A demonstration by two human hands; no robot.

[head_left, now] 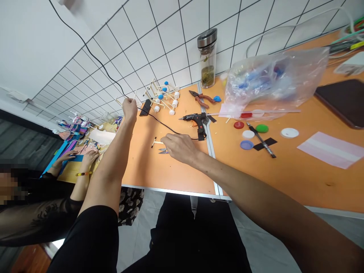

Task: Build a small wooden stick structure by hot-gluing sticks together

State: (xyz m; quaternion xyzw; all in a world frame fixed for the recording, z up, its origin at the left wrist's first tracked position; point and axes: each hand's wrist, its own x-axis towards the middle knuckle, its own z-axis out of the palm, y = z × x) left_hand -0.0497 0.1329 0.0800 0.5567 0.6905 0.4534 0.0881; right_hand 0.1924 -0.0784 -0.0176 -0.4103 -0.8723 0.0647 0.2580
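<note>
My left hand [129, 109] is raised over the back left of the table, its fingers closed on the black cable [159, 121] that runs to the glue gun [196, 119]. Pale thin sticks show beside these fingers; whether they are held too is unclear. Low over the table, my right hand [180, 147] pinches the end of a small T-shaped stick piece [155, 142] with dark tips. Small scissors [163, 151] lie under its fingers, their handles hidden. Behind stands a model of sticks with blue and white bottle caps [164, 90], next to a black phone-like slab [146, 107].
Pliers [203, 99], a lidded glass tumbler [207, 60] and a plastic bag [273, 81] stand or lie at the back. Loose caps [262, 128], a pen [261, 140] and a dark tablet [342, 102] are rightward. At left, a co-worker's hands [90, 157] rest among craft materials.
</note>
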